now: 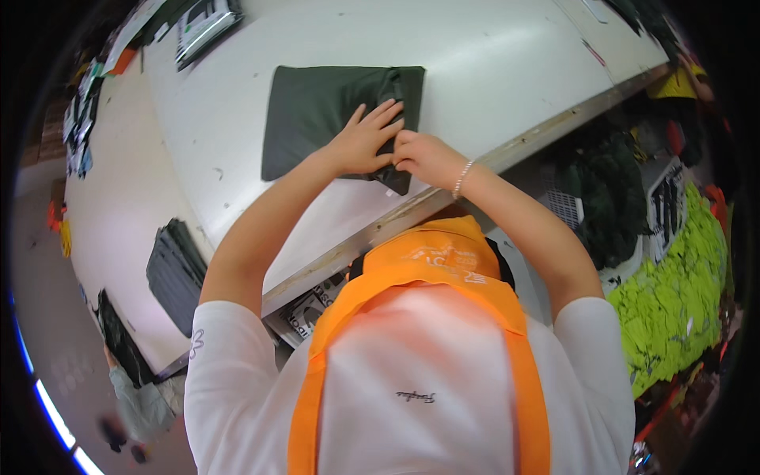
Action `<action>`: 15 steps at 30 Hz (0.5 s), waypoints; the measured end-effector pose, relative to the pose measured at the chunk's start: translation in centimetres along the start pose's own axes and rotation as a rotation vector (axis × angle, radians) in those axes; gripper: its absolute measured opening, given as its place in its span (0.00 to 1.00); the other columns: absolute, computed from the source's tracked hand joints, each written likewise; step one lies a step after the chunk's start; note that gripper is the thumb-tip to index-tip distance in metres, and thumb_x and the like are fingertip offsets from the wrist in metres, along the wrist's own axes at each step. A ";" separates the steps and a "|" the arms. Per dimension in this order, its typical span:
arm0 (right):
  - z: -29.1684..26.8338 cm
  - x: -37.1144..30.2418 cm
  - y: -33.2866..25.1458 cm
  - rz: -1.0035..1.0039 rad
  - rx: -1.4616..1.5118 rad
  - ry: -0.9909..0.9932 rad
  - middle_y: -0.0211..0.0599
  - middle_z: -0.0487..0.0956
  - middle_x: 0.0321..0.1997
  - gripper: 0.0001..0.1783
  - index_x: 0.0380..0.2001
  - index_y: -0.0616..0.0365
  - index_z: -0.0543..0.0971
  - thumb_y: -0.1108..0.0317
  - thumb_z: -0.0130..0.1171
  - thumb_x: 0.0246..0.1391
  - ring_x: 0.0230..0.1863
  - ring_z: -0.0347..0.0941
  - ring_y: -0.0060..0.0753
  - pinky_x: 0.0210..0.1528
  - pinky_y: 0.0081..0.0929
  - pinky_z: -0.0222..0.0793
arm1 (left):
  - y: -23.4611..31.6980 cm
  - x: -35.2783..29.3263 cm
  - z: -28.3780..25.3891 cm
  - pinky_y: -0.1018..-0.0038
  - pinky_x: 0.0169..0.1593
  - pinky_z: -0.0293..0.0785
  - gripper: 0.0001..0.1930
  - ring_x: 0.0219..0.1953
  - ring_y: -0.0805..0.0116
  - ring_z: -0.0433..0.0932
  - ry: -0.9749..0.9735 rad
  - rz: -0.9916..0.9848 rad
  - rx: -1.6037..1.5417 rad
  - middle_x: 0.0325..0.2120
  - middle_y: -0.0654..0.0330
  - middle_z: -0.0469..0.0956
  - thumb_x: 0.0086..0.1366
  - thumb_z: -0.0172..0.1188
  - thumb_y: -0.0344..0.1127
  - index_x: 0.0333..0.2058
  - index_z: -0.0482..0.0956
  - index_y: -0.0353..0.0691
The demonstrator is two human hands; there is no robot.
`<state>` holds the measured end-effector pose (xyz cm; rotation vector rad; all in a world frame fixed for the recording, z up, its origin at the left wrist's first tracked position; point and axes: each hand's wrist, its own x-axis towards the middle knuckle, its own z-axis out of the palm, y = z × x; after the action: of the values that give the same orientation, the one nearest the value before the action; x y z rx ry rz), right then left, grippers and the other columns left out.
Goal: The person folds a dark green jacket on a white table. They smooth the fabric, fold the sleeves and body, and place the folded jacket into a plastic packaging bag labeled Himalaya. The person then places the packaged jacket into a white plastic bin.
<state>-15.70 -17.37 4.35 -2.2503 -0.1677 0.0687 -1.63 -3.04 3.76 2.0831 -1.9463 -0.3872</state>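
A dark green folded cloth (309,111) with a smooth surface lies on the white table (491,63) in front of me, near its front edge. Its right side is gathered into a narrow folded strip, with some creases beside it. My left hand (366,141) rests flat on the cloth, fingers spread, just left of that strip. Close beside it, my right hand (427,158) has its fingers bent and pinched on the cloth's right edge. What exactly lies between those fingertips is partly hidden.
A stack of dark folded cloth (176,273) sits on the table to my left. Plastic-wrapped packages (207,30) lie at the far left. Below the table's right edge are dark cloth in a crate and a bright yellow-green fabric pile (673,293). Other people are partly visible on both sides.
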 end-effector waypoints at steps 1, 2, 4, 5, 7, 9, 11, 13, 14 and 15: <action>0.5 -0.1 0.3 -0.011 -0.019 -0.009 0.40 0.73 0.35 0.04 0.26 0.59 0.79 0.73 0.56 0.48 0.38 0.72 0.44 0.41 0.35 0.68 | 0.5 0.3 1.6 0.40 0.62 0.46 0.28 0.69 0.59 0.45 0.028 -0.066 0.055 0.63 0.52 0.55 0.57 0.55 0.48 0.53 0.68 0.37; 0.6 -0.1 0.5 -0.025 -0.037 -0.018 0.41 0.73 0.35 0.04 0.26 0.60 0.79 0.74 0.56 0.48 0.38 0.72 0.45 0.41 0.35 0.68 | 1.3 1.2 2.3 0.39 0.61 0.46 0.27 0.69 0.59 0.45 -0.058 -0.164 0.239 0.64 0.53 0.55 0.58 0.52 0.49 0.53 0.69 0.38; -0.3 -0.7 1.1 -0.016 -0.078 -0.061 0.42 0.72 0.36 0.04 0.23 0.61 0.77 0.76 0.53 0.47 0.37 0.71 0.46 0.41 0.36 0.68 | 2.1 2.5 4.8 0.38 0.60 0.46 0.28 0.69 0.58 0.42 0.001 -0.250 0.507 0.64 0.55 0.55 0.58 0.53 0.49 0.53 0.69 0.40; -0.9 -1.1 1.5 -0.019 -0.109 -0.076 0.42 0.72 0.36 0.04 0.22 0.61 0.77 0.75 0.53 0.47 0.37 0.71 0.46 0.40 0.37 0.68 | 2.8 3.2 5.0 0.37 0.60 0.45 0.29 0.69 0.57 0.41 -0.019 -0.316 0.493 0.64 0.55 0.54 0.57 0.54 0.50 0.54 0.69 0.41; -1.7 -1.9 1.4 -0.024 -0.154 -0.111 0.42 0.72 0.35 0.05 0.22 0.61 0.76 0.74 0.53 0.47 0.36 0.71 0.47 0.39 0.37 0.68 | 5.3 3.5 5.1 0.37 0.61 0.44 0.29 0.69 0.58 0.40 0.025 -0.432 0.367 0.65 0.55 0.53 0.57 0.54 0.50 0.55 0.68 0.40; -2.9 -2.9 0.0 -0.046 -0.194 -0.159 0.42 0.72 0.35 0.06 0.21 0.61 0.76 0.72 0.53 0.48 0.35 0.71 0.47 0.38 0.37 0.68 | 6.9 2.6 4.7 0.37 0.61 0.42 0.30 0.69 0.58 0.41 0.085 -0.509 0.166 0.65 0.54 0.51 0.56 0.56 0.48 0.55 0.67 0.39; -3.6 -4.3 -1.0 -0.026 -0.182 -0.139 0.40 0.71 0.30 0.11 0.18 0.59 0.76 0.66 0.55 0.49 0.32 0.72 0.45 0.35 0.38 0.69 | 5.9 0.4 3.6 0.48 0.65 0.44 0.34 0.69 0.55 0.44 0.222 -0.373 -0.534 0.65 0.53 0.51 0.51 0.61 0.40 0.57 0.64 0.38; -3.0 -5.3 -0.9 0.020 -0.199 -0.044 0.38 0.71 0.28 0.13 0.16 0.59 0.75 0.64 0.58 0.49 0.30 0.71 0.44 0.33 0.37 0.69 | 5.4 -1.9 2.6 0.60 0.67 0.44 0.40 0.68 0.51 0.44 0.367 -0.233 -0.678 0.65 0.52 0.49 0.48 0.64 0.34 0.61 0.58 0.38; -2.2 -5.7 -0.6 0.041 -0.239 0.033 0.37 0.71 0.26 0.13 0.16 0.59 0.74 0.64 0.60 0.48 0.28 0.71 0.44 0.31 0.35 0.69 | 6.6 -1.9 2.2 0.57 0.67 0.43 0.43 0.68 0.47 0.44 0.418 -0.181 -0.549 0.65 0.45 0.47 0.49 0.65 0.37 0.62 0.55 0.35; -1.7 -5.5 -0.7 0.048 -0.213 0.080 0.38 0.71 0.27 0.12 0.17 0.60 0.74 0.65 0.61 0.47 0.27 0.70 0.45 0.30 0.34 0.68 | 7.5 -1.9 3.2 0.56 0.67 0.43 0.43 0.68 0.45 0.44 0.369 -0.262 -0.392 0.65 0.41 0.46 0.50 0.63 0.38 0.62 0.53 0.33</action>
<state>-20.99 -19.02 5.91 -2.4650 -0.0811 -0.0150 -9.92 -1.68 3.59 1.9785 -1.2792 -0.3681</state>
